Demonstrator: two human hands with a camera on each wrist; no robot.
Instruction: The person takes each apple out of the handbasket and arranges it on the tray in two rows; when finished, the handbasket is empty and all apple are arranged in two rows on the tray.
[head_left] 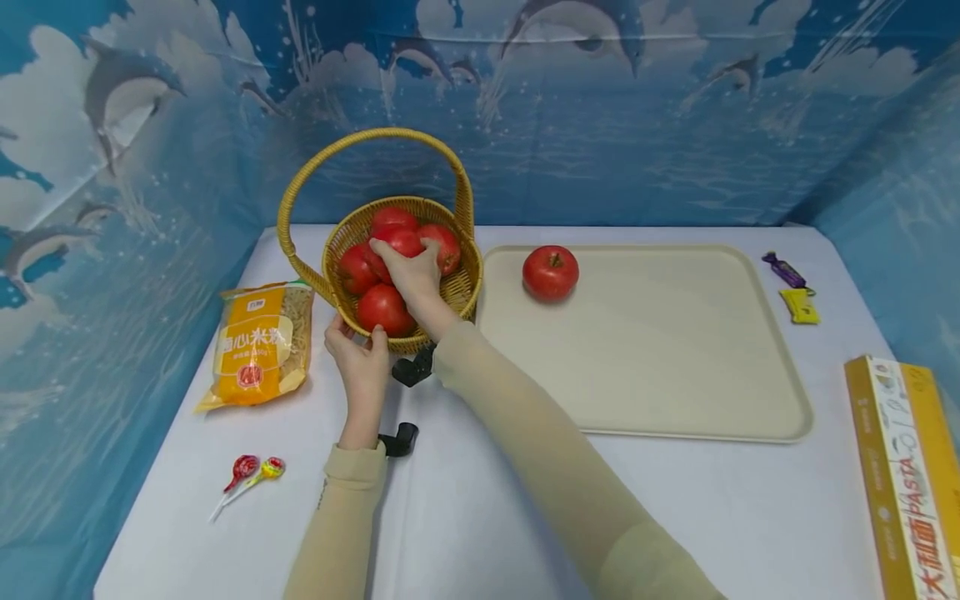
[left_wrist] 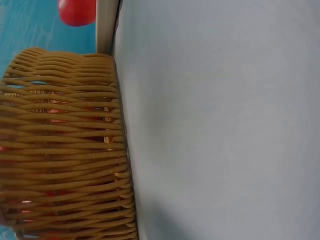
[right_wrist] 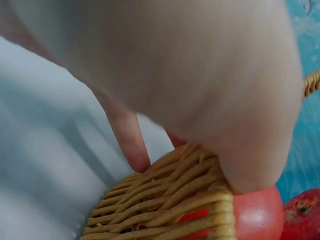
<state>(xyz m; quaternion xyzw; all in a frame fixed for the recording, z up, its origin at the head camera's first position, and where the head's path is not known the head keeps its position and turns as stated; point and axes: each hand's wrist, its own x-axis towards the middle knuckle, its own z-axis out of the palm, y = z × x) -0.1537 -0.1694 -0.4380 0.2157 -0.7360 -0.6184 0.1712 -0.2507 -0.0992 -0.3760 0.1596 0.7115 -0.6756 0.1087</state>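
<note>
A yellow-brown wicker basket (head_left: 477, 287) with a tall hoop handle holds several red apples (head_left: 386, 309). My right hand (head_left: 411, 273) reaches in over the near rim and grips the apple (head_left: 397, 242) on top of the pile, fingers on its left and thumb on its right. At the front of the basket, my left hand (head_left: 362, 367) holds the wicker with thumb and fingers apart. The right wrist view shows a fingertip (right_wrist: 137, 159) of the left hand against the weave. Another apple (head_left: 551, 273) sits on the beige tray (head_left: 660, 350).
Left of the basket lies a bag of rice noodles (head_left: 258, 346), with two lollipops (head_left: 251, 475) nearer me. Beyond the tray's right edge are a purple candy (head_left: 785, 271) and a yellow candy (head_left: 800, 307). A pasta box (head_left: 907, 475) lies at the right edge.
</note>
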